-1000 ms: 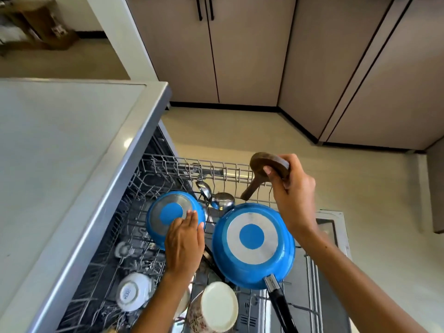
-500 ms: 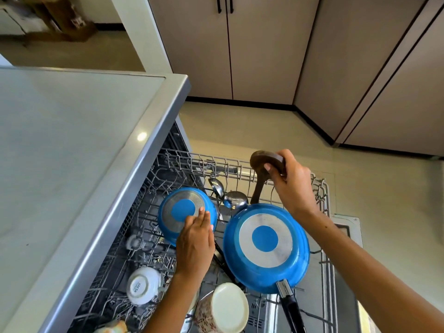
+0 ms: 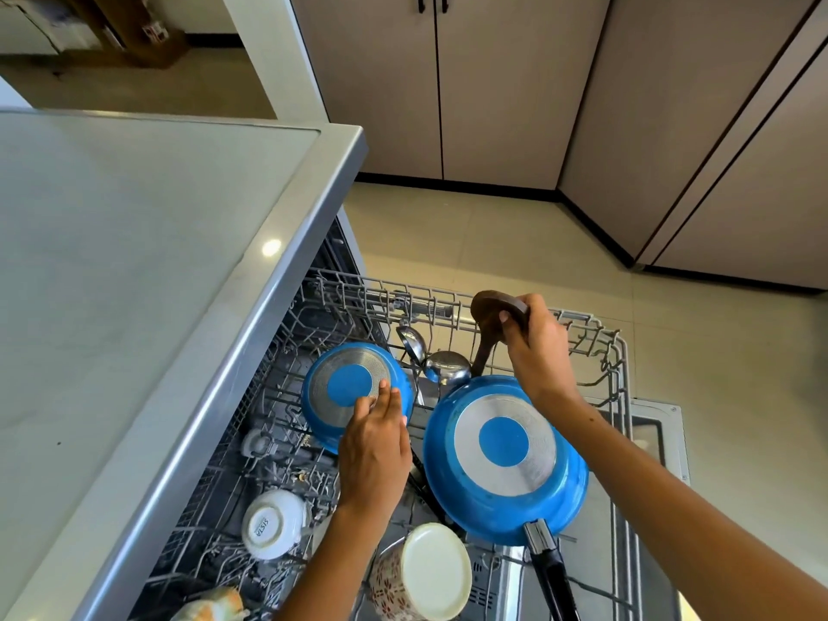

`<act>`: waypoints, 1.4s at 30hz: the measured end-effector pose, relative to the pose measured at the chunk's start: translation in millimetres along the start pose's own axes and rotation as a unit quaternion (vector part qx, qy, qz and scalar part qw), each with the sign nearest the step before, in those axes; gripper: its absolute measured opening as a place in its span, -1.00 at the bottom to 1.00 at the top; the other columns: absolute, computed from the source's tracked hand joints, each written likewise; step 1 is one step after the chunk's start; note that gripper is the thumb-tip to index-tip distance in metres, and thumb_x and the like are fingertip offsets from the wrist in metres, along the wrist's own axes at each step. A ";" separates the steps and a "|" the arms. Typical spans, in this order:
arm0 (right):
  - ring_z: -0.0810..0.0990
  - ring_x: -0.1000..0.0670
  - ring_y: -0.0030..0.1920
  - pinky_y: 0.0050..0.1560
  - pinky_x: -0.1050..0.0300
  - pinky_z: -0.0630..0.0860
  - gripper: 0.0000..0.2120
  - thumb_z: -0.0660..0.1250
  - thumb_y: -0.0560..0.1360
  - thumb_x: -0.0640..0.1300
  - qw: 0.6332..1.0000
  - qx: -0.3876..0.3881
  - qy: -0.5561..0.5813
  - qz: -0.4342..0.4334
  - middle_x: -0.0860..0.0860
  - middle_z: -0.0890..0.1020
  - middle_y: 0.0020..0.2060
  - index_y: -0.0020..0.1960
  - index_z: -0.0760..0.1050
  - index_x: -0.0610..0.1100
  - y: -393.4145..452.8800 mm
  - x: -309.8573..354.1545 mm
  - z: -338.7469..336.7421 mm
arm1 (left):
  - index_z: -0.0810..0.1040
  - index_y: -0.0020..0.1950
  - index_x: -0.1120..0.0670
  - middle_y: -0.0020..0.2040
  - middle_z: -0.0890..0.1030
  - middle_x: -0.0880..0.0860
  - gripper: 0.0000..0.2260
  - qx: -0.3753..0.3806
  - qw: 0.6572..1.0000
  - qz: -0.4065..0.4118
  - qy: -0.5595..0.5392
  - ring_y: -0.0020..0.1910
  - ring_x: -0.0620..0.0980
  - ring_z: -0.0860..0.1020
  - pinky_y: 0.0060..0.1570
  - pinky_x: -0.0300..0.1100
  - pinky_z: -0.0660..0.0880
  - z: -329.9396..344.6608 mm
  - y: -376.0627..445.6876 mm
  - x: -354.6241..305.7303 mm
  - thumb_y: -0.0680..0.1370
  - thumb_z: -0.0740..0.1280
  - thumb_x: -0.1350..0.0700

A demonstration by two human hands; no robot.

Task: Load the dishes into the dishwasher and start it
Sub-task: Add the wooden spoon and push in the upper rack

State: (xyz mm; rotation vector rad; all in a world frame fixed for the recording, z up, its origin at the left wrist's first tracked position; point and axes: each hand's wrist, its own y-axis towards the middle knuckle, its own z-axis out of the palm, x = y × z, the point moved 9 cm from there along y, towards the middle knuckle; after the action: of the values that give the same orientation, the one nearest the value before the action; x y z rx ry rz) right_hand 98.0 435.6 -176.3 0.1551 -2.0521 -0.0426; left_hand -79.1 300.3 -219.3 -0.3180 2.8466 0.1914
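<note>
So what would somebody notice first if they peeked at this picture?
Probably the two bright blue pans lying upside down in the dishwasher rack: the big blue pan on the right and the small blue pan on the left. The left hand touches the small one, while the right hand grips a wooden spoon at the rack's far end.

Hands (image 3: pixel 374 450) on pan (image 3: pixel 345 387), wooden spoon (image 3: pixel 490 316)

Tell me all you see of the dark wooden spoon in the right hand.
The dark brown wooden spoon stands nearly upright at the far side of the grey wire dishwasher rack, rounded bowl end up, handle running down behind the large blue frying pan. The right hand grips its bowl; its lower end is hidden.
</note>
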 end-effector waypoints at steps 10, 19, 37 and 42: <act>0.53 0.01 -0.14 -0.09 0.17 0.52 -0.80 0.22 0.56 -0.21 0.970 0.158 -0.185 0.025 -0.08 0.62 -0.04 0.15 0.51 -0.14 -5.5 -33.8 46.1 | 0.50 0.30 0.22 0.28 0.54 0.15 -0.64 0.026 0.999 -0.014 0.014 0.15 0.09 0.53 -0.05 -0.11 0.60 2.4 -0.2 1.3 0.50 0.36 0.23; 0.50 -0.04 -0.11 -0.09 0.18 0.45 -0.76 0.22 0.57 -0.18 0.923 0.237 -0.303 0.019 -0.13 0.57 0.07 0.23 0.40 -0.17 -5.9 -59.5 55.8 | 0.51 0.29 0.24 0.25 0.55 0.17 -0.62 0.033 0.999 -0.010 0.015 0.12 0.12 0.53 -0.07 -0.07 0.61 4.0 -1.3 0.1 0.48 0.38 0.25; 0.64 -0.07 -0.12 -0.19 0.07 0.61 -0.79 0.31 0.52 -0.23 0.946 0.150 -0.259 -0.128 -0.03 0.63 0.04 0.14 0.54 -0.14 -82.5 -5.4 -9.1 | 0.48 0.33 0.22 0.40 0.40 0.20 -0.62 0.029 0.998 -0.009 0.051 0.29 0.17 0.46 0.25 0.10 0.43 -7.4 -21.1 -1.5 0.52 0.33 0.18; 0.63 0.00 -0.04 -0.10 0.18 0.57 -0.81 0.33 0.51 -0.22 0.942 0.148 -0.230 -0.196 0.04 0.61 0.06 0.11 0.54 -0.12 -107.3 2.7 -42.5 | 0.53 0.26 0.21 0.34 0.47 0.21 -0.64 -0.036 0.998 -0.034 0.026 0.28 0.18 0.48 0.24 0.13 0.41 -30.9 -59.9 -34.7 0.48 0.39 0.18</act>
State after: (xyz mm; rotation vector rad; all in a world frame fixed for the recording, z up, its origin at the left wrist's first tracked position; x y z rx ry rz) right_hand 144.1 330.5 -164.4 0.8063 -2.4540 -0.0161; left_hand -40.3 244.3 -186.1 -0.4405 2.8803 0.2775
